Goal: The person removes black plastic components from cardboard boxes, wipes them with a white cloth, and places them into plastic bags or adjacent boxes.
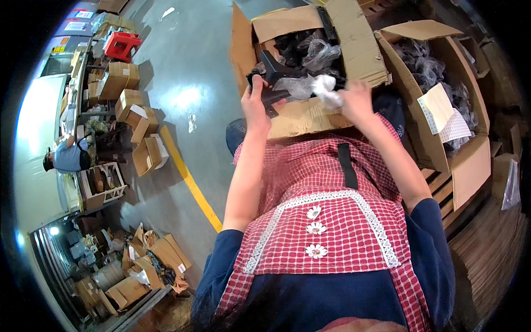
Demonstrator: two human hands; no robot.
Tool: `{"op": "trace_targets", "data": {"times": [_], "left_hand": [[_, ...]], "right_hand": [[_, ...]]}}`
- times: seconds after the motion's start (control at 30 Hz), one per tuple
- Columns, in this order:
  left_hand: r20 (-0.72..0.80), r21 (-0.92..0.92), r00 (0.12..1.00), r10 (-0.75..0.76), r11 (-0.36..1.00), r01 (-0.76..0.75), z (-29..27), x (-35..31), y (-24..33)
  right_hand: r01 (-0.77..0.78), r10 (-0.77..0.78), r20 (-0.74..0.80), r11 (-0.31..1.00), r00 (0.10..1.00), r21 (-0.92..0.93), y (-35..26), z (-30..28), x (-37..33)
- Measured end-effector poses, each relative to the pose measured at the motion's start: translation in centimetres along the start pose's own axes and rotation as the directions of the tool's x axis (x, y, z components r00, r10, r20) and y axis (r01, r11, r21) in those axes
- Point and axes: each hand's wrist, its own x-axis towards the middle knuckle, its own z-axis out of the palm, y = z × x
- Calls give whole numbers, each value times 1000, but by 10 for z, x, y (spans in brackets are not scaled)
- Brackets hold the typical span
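Observation:
My left hand [257, 108] is closed on a black angular part [279, 69], its thumb on top, at the near left of an open cardboard box [301, 119]. What the part is I cannot tell. To its right my right hand [357, 100], slightly blurred, pinches a crumpled white piece [327, 91]; whether it is cloth or plastic film is unclear. Between the hands lies a clear plastic bag [296, 87]. Inside the box are several dark parts in clear bags [321, 54].
A second open box [470, 149] with bagged dark parts stands at right, white sheets [442, 113] on its edge. Far left are cartons [119, 80], a red stool [121, 46] and a person in blue [72, 155]. A yellow line [191, 182] crosses the grey floor.

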Motion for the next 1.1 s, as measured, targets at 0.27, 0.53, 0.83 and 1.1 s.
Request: {"op": "trace_targets", "data": {"times": [0.27,0.53,0.83,1.1], "left_hand": [[252,-280,950,-183,926,252,-22,40,-72],[146,-183,973,-181,961,206,14,3,-41],[196,-180,964,-181,959,216,8,11,-40],[208,-47,960,-187,979,201,22,-8,-27]], "right_hand": [[319,-209,-242,667,947,674,-109,-3,12],[-150,-128,170,150,977,977,-94,4,3],[-101,47,132,-415,990,904,-99,-9,9],[301,-292,-166,513,942,804,-98,15,3]]}}
